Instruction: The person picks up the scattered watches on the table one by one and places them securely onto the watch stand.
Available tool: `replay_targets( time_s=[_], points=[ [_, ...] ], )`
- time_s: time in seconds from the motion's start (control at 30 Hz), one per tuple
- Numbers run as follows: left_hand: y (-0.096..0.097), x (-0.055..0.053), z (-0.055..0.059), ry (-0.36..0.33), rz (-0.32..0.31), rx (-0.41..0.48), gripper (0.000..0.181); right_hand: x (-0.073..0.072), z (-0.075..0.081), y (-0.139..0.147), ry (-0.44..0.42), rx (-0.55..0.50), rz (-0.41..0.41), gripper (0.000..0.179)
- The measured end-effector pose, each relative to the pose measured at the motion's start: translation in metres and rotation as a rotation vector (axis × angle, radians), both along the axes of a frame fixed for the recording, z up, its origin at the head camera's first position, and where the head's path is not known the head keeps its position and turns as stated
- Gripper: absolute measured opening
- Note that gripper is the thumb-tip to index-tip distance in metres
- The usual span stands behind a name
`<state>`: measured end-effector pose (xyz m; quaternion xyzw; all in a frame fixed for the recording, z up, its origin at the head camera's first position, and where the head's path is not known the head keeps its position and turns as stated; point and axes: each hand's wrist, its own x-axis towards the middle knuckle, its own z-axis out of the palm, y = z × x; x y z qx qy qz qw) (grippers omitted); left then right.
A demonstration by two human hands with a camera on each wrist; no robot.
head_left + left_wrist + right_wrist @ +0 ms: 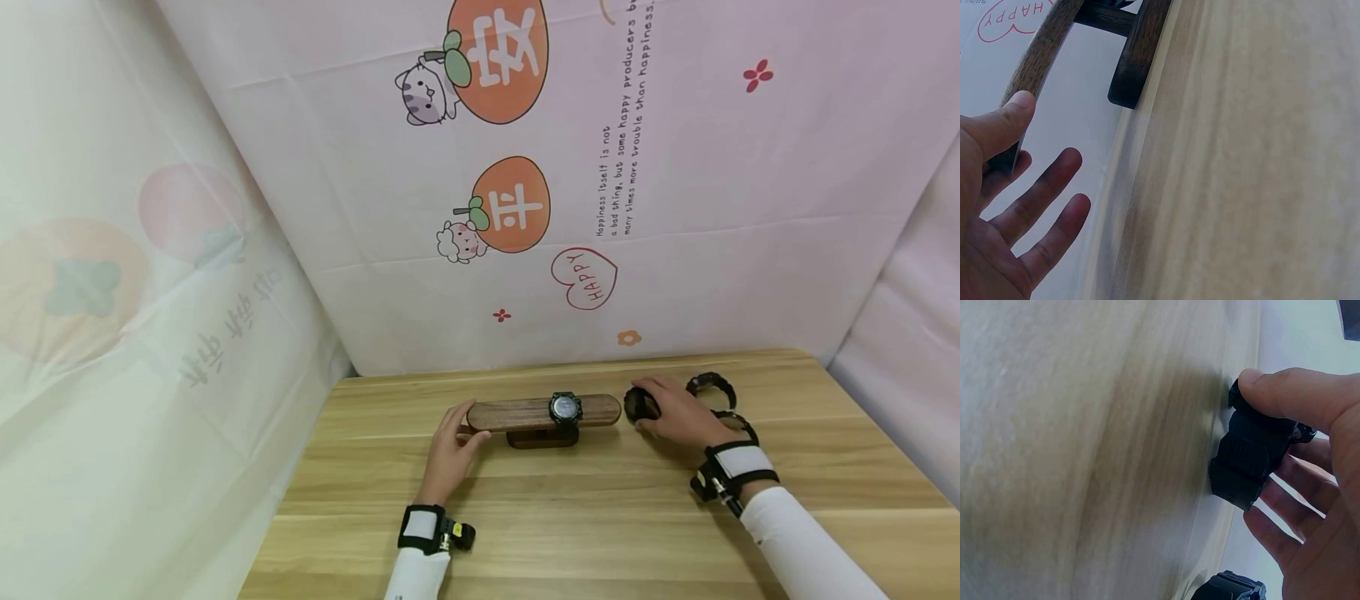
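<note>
Left hand (pixel 448 454) pinches left end of wooden watch stand (pixel 513 414), other fingers spread, right hand (pixel 684 417) pinches black watch (pixel 1244 453) just right of stand, mounted watch (pixel 566 407) on stand's right half, two loose watches (pixel 708 380) farther right on table (pixel 562 525)

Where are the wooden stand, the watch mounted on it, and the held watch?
Wooden stand (pixel 512 414): head view, on its top bar, left of the mounted watch.
Mounted watch (pixel 566 407): head view, on the dial.
Held watch (pixel 1246 451): right wrist view, on the dark strap.
</note>
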<state>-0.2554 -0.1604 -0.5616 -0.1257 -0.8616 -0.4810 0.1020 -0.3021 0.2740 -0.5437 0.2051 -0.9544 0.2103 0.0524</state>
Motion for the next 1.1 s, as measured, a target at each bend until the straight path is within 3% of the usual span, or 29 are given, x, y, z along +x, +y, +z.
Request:
replay_targets(
  time_s=[1.1],
  points=[
    [0.0007,0.0005,0.0012,0.003,0.005,0.004,0.065,0.0012,-0.0046,0.0009,0.007,-0.072,-0.003,0.076]
  ],
)
